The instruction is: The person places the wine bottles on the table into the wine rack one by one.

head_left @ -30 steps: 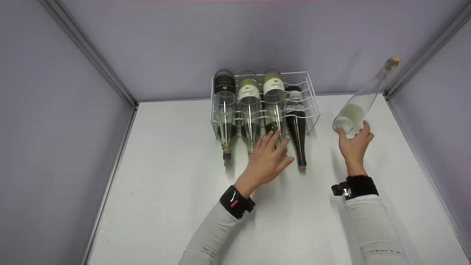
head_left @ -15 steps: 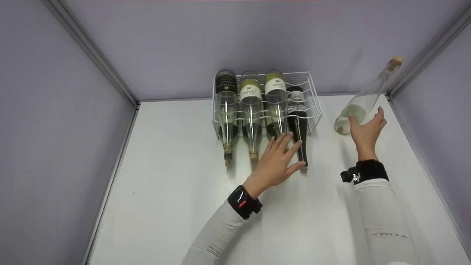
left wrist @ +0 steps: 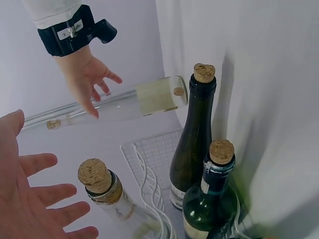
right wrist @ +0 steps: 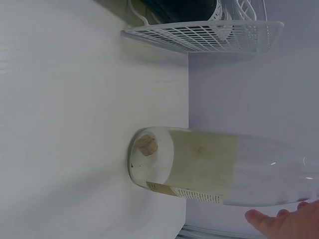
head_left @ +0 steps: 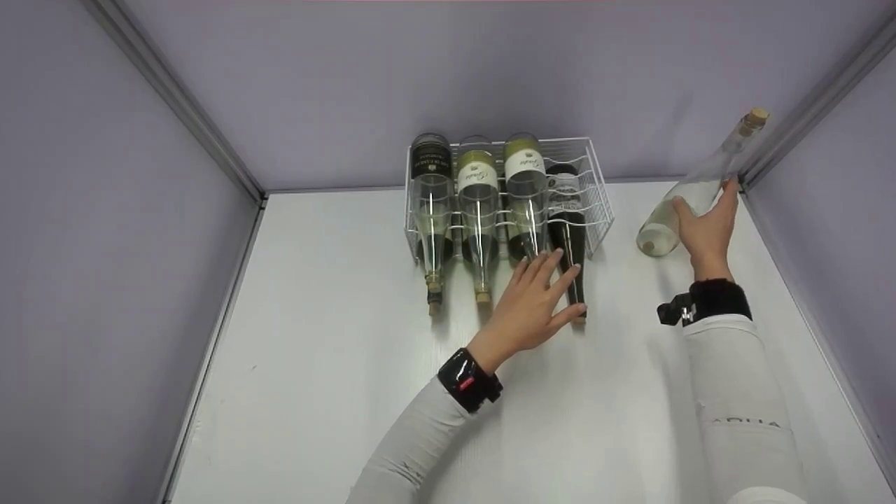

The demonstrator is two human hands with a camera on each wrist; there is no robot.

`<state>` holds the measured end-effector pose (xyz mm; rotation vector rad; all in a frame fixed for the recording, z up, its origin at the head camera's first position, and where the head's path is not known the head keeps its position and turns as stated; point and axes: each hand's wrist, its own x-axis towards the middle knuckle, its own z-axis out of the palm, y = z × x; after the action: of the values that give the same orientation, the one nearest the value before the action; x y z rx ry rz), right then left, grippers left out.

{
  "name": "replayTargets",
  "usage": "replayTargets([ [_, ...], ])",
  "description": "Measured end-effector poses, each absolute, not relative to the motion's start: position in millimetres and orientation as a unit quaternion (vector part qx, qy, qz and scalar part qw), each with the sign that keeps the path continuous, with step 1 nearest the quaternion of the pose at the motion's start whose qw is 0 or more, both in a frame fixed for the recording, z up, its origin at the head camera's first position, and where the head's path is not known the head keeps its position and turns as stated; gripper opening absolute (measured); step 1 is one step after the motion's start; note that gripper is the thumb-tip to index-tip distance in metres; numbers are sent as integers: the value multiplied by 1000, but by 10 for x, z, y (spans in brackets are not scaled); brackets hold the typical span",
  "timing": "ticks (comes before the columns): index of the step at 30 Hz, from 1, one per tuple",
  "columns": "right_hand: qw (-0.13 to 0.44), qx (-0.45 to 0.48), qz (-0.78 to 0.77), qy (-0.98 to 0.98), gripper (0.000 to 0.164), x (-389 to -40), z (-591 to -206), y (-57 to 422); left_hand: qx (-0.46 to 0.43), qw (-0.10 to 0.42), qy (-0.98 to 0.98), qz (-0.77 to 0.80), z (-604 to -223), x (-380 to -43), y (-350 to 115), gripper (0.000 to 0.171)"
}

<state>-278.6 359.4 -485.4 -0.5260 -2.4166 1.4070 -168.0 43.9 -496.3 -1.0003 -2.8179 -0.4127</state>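
Observation:
A clear glass bottle [head_left: 703,175] with a cork in its neck stands upright on the table at the right. A loose piece of cork [right wrist: 147,145] lies inside its base. My right hand [head_left: 708,227] is beside the bottle's body, thumb and fingers spread on either side of it. Over the bottle necks at the front of a white wire rack [head_left: 600,199] is my left hand [head_left: 528,308], its fingers spread and holding nothing. In the left wrist view, a corked clear bottle [left wrist: 117,199] is nearest to that hand, with a dark corked bottle [left wrist: 194,134] farther right.
Several bottles lie in two levels in the rack, necks toward me, among them a black-labelled bottle [head_left: 431,157]. The rack stands against the back wall [head_left: 336,91]. A side wall [head_left: 826,231] rises close to the right of the standing bottle.
My right hand has moved from the bottle's base up along its body, away from me. The left hand has shifted slightly right over the rack's bottle necks. The bottles stay put.

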Motion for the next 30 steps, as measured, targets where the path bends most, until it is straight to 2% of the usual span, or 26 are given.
replayTargets([
  [14, 152, -211, 468, -844, 87, -2893, -4792, 3609, -333, 67, -929, -149, -4953, -1712, 474, 66],
  [22, 136, -233, 487, -830, 93, -2874, -4838, 3550, -331, 54, -925, -177, -4945, -1733, 495, 66],
  [30, 149, -205, 514, -819, 93, -2829, -4930, 3442, -332, 39, -909, -248, -4902, -1755, 515, 64],
])
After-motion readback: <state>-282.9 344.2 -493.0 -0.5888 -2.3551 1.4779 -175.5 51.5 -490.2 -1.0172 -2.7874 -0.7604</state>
